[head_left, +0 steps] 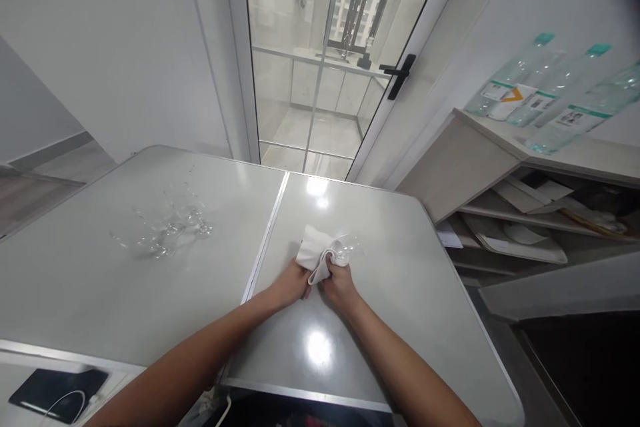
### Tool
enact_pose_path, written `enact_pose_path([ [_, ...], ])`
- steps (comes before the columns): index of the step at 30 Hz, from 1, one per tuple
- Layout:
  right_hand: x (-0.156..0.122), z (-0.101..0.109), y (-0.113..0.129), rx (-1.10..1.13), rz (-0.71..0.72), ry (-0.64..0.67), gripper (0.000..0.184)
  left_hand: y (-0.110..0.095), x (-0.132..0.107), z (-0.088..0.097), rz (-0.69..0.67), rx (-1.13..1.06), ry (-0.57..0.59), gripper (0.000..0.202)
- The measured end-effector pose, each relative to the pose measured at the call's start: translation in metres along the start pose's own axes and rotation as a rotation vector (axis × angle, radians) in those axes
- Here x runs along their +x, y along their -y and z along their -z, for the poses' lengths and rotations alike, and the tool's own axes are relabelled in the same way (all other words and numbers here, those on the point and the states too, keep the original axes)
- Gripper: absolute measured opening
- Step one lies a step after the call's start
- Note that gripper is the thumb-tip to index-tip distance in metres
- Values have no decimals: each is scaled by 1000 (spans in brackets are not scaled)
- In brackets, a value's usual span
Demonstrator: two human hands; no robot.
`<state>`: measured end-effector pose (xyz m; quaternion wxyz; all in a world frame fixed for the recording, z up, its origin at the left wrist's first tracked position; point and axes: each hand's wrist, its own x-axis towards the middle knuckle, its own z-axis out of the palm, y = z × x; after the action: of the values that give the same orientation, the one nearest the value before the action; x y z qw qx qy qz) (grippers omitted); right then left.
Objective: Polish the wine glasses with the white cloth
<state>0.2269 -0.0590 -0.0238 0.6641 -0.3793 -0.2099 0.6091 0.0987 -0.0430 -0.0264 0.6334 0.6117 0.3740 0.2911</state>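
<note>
Over the right-hand part of the table, my left hand and my right hand are close together, both closed on a white folded cloth. The left hand grips the cloth's near left side. My right hand pinches its folded edge, with the thumb on top. A clear, see-through plastic piece sticks out to the right of the cloth, just beyond the right fingers; its exact kind I cannot make out. On the left half of the table lies a loose heap of clear plastic pieces.
The grey table has a metal seam across it. Behind it stands a glass door with a black handle. Several clear bottles stand on a shelf unit at right. A dark tablet-like device lies lower left.
</note>
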Motion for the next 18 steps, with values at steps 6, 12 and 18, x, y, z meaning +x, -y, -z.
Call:
enact_pose_path([
  [6,13,0,17,-48,67,-101,49,-7,3,17,-250,-51,-362,38],
  [12,0,6,17,-76,-405,318,37,-14,14,31,-149,-598,-41,61],
  [18,-4,5,4,-284,-383,379,37,-12,13,27,-185,-637,-7,60],
])
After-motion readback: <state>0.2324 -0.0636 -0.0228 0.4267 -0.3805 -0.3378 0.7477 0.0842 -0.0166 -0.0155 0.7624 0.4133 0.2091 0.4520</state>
